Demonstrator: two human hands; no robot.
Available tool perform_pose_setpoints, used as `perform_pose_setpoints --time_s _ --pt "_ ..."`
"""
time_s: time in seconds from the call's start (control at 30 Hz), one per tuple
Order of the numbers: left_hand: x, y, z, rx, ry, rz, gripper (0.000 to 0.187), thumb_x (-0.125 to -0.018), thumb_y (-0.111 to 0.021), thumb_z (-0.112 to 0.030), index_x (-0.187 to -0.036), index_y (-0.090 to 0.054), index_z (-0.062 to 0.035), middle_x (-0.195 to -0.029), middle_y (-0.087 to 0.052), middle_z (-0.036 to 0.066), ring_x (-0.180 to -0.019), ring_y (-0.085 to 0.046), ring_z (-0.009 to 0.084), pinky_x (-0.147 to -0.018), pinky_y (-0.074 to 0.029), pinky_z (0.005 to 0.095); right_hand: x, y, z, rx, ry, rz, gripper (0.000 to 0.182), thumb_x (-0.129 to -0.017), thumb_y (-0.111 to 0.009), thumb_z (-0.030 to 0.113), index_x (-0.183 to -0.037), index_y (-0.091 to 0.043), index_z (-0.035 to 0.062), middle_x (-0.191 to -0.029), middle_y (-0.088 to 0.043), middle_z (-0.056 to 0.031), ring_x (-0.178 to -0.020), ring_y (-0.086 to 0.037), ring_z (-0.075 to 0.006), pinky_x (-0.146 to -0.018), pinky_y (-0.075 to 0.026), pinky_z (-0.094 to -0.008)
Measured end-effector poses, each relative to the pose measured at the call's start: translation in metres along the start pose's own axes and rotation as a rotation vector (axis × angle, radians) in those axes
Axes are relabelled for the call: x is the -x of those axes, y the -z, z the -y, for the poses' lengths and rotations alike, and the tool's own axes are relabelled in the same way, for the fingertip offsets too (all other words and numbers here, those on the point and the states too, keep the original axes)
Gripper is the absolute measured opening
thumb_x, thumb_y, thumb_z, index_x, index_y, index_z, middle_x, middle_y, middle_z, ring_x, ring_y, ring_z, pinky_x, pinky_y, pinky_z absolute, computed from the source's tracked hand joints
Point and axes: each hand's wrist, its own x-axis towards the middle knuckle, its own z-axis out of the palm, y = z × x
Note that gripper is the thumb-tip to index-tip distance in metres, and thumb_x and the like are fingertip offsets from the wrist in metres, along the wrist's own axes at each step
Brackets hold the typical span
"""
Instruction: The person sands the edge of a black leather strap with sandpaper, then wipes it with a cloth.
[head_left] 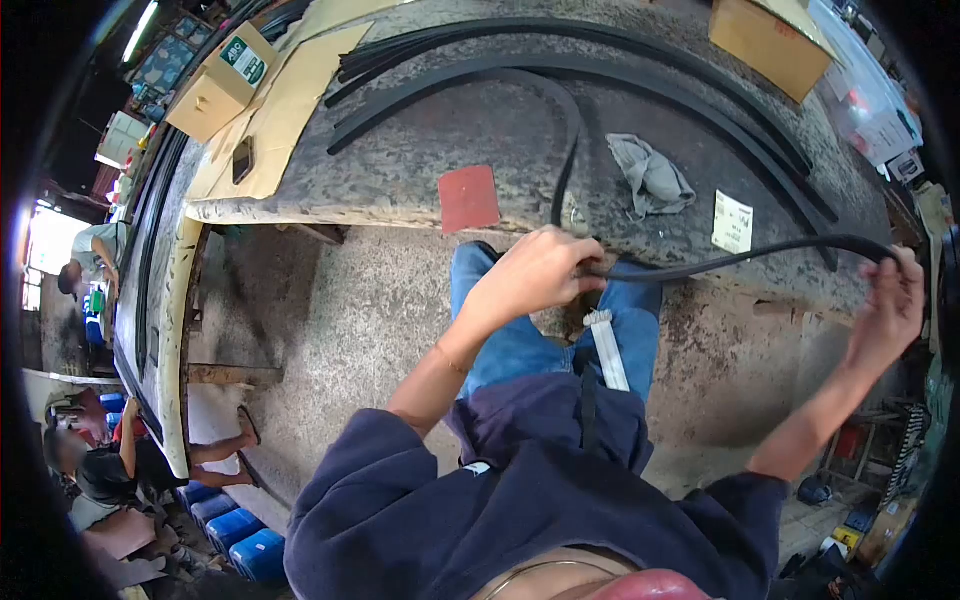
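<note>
A long black rubber strip (825, 241) runs in a shallow curve between my two hands, over the near edge of the workbench. My left hand (535, 270) is closed around it above my lap, fingers curled downward. Out to the right, my right hand (890, 305) pinches the strip between thumb and fingertips. Another dark length (566, 180) lies on the bench and reaches the edge just behind my left hand. On the bench near my hands are a dark red square sheet (468, 198), a crumpled grey cloth (648, 175) and a white printed label (732, 222).
More black strips (600, 68) lie in arcs across the bench (400, 160). Cardboard boxes (222, 85) (770, 45) stand at both sides, with a phone (243, 160) on flat cardboard. A clear plastic bin (865, 100) sits far right. Two people are at the left, near blue containers (257, 552).
</note>
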Motion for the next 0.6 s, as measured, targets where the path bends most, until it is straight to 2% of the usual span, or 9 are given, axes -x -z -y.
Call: perform_pose_setpoints --time_s 0.03,0.1,0.17,0.23,0.33,0.4,0.5,0.53,0.6 --pt "-0.01 -0.009 0.018 -0.009 -0.003 -0.009 0.026 -0.077 -0.079 -0.018 -0.097 -0.067 -0.006 -0.086 -0.07 0.014 -0.083 -0.067 0.0348 -0.076 -0.051 0.0413 -0.016 0.04 -0.02 0.055 -0.083 -0.027 0.017 -0.098 -0.061 0.001 -0.114 -0.064 -0.0032 -0.112 -0.065 -0.0093 -0.086 -0.064 -0.0187 -0.078 -0.054 -0.0325" --pt "-0.033 -0.03 0.062 -0.18 -0.315 -0.196 0.024 -0.079 -0.077 -0.019 -0.098 -0.068 -0.0072 -0.091 -0.069 0.011 -0.095 -0.064 0.0293 -0.09 -0.046 0.0411 -0.035 0.084 -0.039 -0.021 -0.082 -0.116 0.022 -0.097 -0.063 0.002 -0.118 -0.063 -0.0036 -0.116 -0.065 -0.0112 -0.091 -0.066 -0.0193 -0.085 -0.055 -0.033" --pt "-0.055 -0.035 0.097 -0.245 -0.307 -0.181 0.023 -0.082 -0.075 -0.021 -0.1 -0.068 -0.0081 -0.097 -0.068 0.009 -0.101 -0.062 0.0272 -0.094 -0.043 0.0437 -0.054 0.169 -0.067 0.006 -0.085 -0.177 0.024 -0.099 -0.058 0.003 -0.119 -0.061 -0.0099 -0.118 -0.065 -0.0177 -0.1 -0.067 -0.0221 -0.098 -0.054 -0.0341" --pt "-0.076 -0.034 0.13 -0.303 -0.299 -0.16 0.023 -0.085 -0.073 -0.023 -0.102 -0.068 -0.009 -0.103 -0.068 0.007 -0.108 -0.06 0.025 -0.099 -0.04 0.0463 -0.076 0.262 -0.084 -0.028 -0.067 -0.211 0.028 -0.101 -0.055 0.003 -0.124 -0.059 -0.0125 -0.123 -0.062 -0.0219 -0.108 -0.065 -0.0244 -0.102 -0.052 -0.0339" --pt "-0.105 -0.027 0.169 -0.564 -0.196 -0.113 0.026 -0.093 -0.064 -0.03 -0.112 -0.065 -0.0123 -0.11 -0.065 0.006 -0.114 -0.057 0.024 -0.097 -0.039 0.0555 -0.092 0.327 -0.069 0.043 -0.065 -0.357 0.035 -0.102 -0.054 0.007 -0.131 -0.055 -0.0115 -0.129 -0.059 -0.0222 -0.118 -0.06 -0.0271 -0.11 -0.046 -0.0347" --pt "-0.117 -0.013 0.187 -0.627 -0.177 -0.139 0.026 -0.092 -0.064 -0.03 -0.111 -0.065 -0.0126 -0.108 -0.065 0.006 -0.112 -0.058 0.0244 -0.097 -0.04 0.0549 -0.098 0.386 -0.079 0.056 -0.099 -0.402 0.038 -0.102 -0.056 0.013 -0.133 -0.055 -0.0096 -0.13 -0.059 -0.0192 -0.118 -0.06 -0.0265 -0.111 -0.044 -0.0342" --pt "-0.121 0.017 0.22 -0.784 -0.14 -0.286 0.024 -0.093 -0.061 -0.038 -0.102 -0.063 -0.0148 -0.098 -0.065 0.002 -0.103 -0.06 0.0232 -0.092 -0.04 0.0515 -0.085 0.392 -0.096 0.315 -0.173 -0.513 0.034 -0.101 -0.058 0.011 -0.131 -0.058 -0.0069 -0.123 -0.063 -0.0133 -0.106 -0.063 -0.0226 -0.099 -0.051 -0.0346" --pt "-0.116 0.03 0.232 -0.83 -0.102 -0.32 0.025 -0.093 -0.061 -0.038 -0.102 -0.063 -0.0144 -0.097 -0.065 0.003 -0.101 -0.061 0.0234 -0.092 -0.04 0.0514 -0.083 0.391 -0.112 0.341 -0.255 -0.59 0.038 -0.102 -0.057 0.015 -0.134 -0.055 -0.0068 -0.127 -0.062 -0.0131 -0.112 -0.061 -0.0227 -0.101 -0.049 -0.0347" --pt "-0.103 0.054 0.256 -0.882 -0.071 -0.349 0.026 -0.091 -0.063 -0.038 -0.1 -0.061 -0.0133 -0.095 -0.065 0.004 -0.099 -0.062 0.0241 -0.092 -0.041 0.0516 -0.062 0.392 -0.145 0.331 -0.361 -0.364 0.043 -0.099 -0.064 0.019 -0.135 -0.056 -0.0027 -0.129 -0.061 -0.0106 -0.111 -0.061 -0.0203 -0.101 -0.049 -0.0341"
